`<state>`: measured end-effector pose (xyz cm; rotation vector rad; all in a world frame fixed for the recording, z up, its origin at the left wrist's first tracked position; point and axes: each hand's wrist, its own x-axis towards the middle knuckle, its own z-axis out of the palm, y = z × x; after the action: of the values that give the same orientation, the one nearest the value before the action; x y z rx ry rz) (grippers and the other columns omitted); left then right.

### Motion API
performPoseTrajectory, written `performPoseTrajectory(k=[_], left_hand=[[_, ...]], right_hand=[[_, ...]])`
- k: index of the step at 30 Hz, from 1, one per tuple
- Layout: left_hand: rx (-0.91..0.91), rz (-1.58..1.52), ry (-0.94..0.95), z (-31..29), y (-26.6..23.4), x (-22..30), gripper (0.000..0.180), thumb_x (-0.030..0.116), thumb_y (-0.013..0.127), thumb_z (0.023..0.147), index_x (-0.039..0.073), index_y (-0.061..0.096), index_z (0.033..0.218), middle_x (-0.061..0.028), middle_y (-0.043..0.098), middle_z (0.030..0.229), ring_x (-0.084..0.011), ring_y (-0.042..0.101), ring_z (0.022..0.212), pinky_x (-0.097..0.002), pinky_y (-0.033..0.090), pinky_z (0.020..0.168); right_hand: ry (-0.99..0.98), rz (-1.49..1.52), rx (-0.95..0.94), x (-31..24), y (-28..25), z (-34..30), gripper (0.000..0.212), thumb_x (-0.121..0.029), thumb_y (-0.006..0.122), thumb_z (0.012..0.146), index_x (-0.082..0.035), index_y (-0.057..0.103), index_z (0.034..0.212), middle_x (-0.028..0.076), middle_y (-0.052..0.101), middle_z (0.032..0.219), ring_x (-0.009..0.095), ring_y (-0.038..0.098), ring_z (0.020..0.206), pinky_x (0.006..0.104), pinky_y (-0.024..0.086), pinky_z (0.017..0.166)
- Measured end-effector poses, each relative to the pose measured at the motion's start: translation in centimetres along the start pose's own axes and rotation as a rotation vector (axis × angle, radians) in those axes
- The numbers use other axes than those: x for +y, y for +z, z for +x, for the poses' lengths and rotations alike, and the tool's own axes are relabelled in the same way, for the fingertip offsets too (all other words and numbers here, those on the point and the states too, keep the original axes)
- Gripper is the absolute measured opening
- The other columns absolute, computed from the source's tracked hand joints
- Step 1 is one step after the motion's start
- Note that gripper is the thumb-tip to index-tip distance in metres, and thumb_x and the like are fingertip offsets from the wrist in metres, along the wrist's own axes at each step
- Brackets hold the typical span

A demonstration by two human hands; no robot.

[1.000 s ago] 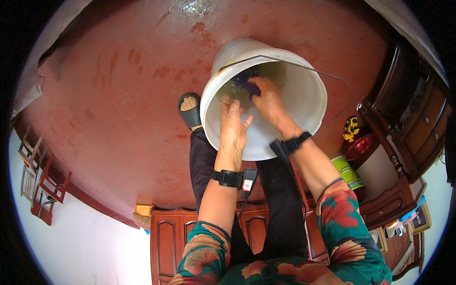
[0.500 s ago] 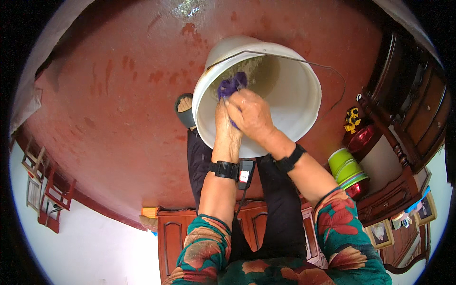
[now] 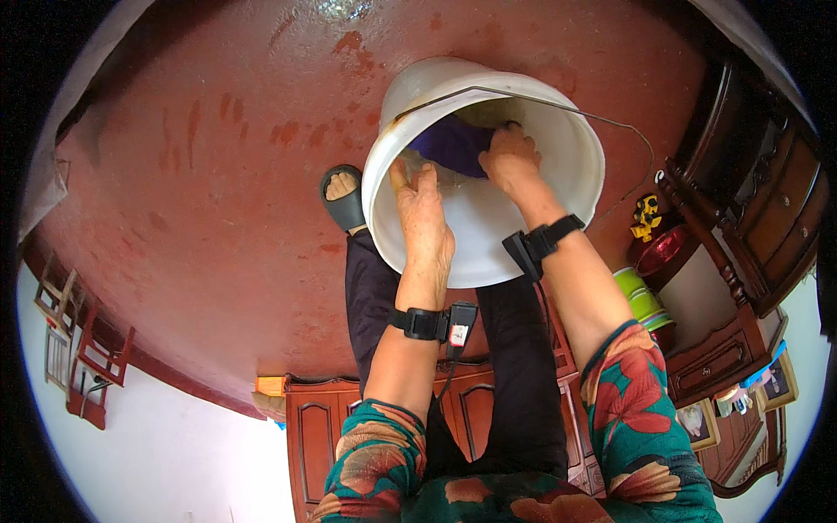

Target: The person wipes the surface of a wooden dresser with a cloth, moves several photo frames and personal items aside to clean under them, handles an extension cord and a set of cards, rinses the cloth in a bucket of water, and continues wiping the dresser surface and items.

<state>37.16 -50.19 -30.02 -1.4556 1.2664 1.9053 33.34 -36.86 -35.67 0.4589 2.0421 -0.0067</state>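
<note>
A white bucket (image 3: pixel 488 240) with a thin wire handle stands on the floor in front of me. Inside it a dark purple cloth (image 3: pixel 455 145) is spread out between my hands. My left hand (image 3: pixel 423 205) grips its left edge close to the bucket's inner wall, thumb upward. At the cloth's right edge, my right hand (image 3: pixel 513 161) is closed with the fingers curled round the fabric. The lower part of the cloth and the tips of some fingers are hidden. Murky contents show at the bucket's bottom behind the cloth.
The red floor (image 3: pixel 235 235) has wet marks. My sandalled foot (image 3: pixel 342 196) is just left of the bucket. At the right lie a yellow and black object (image 3: pixel 645 218), a red shiny bowl (image 3: pixel 664 250) and green buckets (image 3: pixel 639 296), beside dark wooden furniture (image 3: pixel 785 231).
The purple cloth was bunched between my two hands close together. Now my right hand has moved right, away from the left, and the cloth is stretched out between them, lower in the bucket.
</note>
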Motion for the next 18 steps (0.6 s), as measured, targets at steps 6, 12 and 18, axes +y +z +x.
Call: performPoseTrajectory(k=[6,12,18], left_hand=[[-0.018,-0.133,-0.160,0.0,-0.3,0.7,0.071,0.021,0.051,0.098,0.016,0.009,0.155,-0.0097,0.007,0.160,-0.0292,0.012,0.147,-0.0591,0.019,0.112],[-0.062,-0.211,-0.274,-0.3,0.0,0.4,0.067,0.022,0.045,0.100,0.016,0.006,0.155,-0.0103,0.003,0.161,-0.0329,0.007,0.147,-0.0662,0.021,0.108],[-0.030,-0.227,-0.412,0.1,-0.5,0.0,0.063,0.032,0.041,0.102,0.018,0.008,0.154,-0.0090,0.009,0.158,-0.0354,0.010,0.146,-0.0709,0.022,0.104]], right_hand=[[-0.550,0.219,0.257,-2.6,4.3,3.3,0.045,-0.018,0.068,0.078,-0.002,0.059,0.119,0.017,0.053,0.131,0.042,0.053,0.115,0.0479,0.045,0.096],[-0.104,0.547,0.499,-0.5,7.1,5.5,0.041,-0.009,0.063,0.076,-0.003,0.058,0.116,0.027,0.059,0.118,0.042,0.053,0.114,0.0475,0.043,0.096],[-0.185,0.815,0.052,-2.5,1.6,-1.0,0.057,0.000,0.053,0.077,0.002,0.051,0.134,0.029,0.057,0.125,0.042,0.056,0.113,0.0426,0.044,0.099]])
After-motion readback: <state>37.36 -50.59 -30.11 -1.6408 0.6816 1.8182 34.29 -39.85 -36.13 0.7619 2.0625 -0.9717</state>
